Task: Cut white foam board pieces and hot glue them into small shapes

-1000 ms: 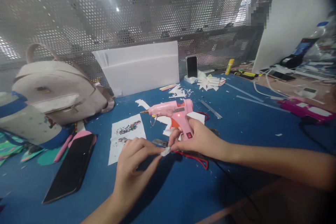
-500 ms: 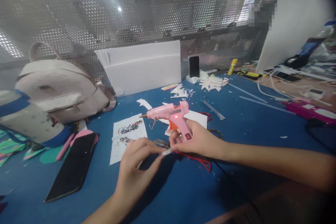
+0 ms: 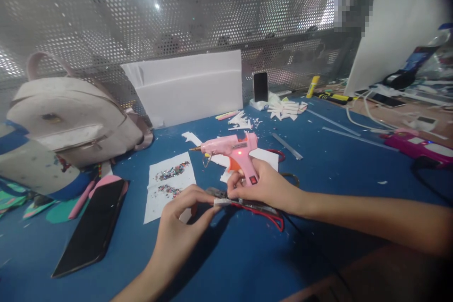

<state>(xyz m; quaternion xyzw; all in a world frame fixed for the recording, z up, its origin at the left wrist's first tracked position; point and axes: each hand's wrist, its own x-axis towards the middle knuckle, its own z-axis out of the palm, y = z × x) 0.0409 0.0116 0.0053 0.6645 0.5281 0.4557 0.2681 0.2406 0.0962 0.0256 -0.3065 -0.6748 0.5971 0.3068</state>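
Observation:
Both my hands meet over the blue table (image 3: 247, 255) and pinch a small white piece (image 3: 222, 202) between their fingertips. My left hand (image 3: 180, 226) comes from below with thumb and forefinger closed on it. My right hand (image 3: 265, 186) comes from the right and grips its other end. Just behind my right hand a pink glue gun (image 3: 231, 151) stands on its stand, nozzle pointing left, a red light lit. Red-handled scissors (image 3: 264, 211) lie under my right hand. A white sheet with glitter (image 3: 170, 181) lies left of the hands.
A black phone (image 3: 90, 226) lies at the left, a pale backpack (image 3: 71, 113) behind it. White foam board (image 3: 187, 87) leans on the perforated screen. A standing phone (image 3: 260, 87), paper scraps (image 3: 285, 111), clear glue sticks (image 3: 286, 146), a magenta glue gun (image 3: 417, 145) and cables lie at the back right.
The hands stayed together on the small white piece and lowered it slightly toward the table. The view shifted a little.

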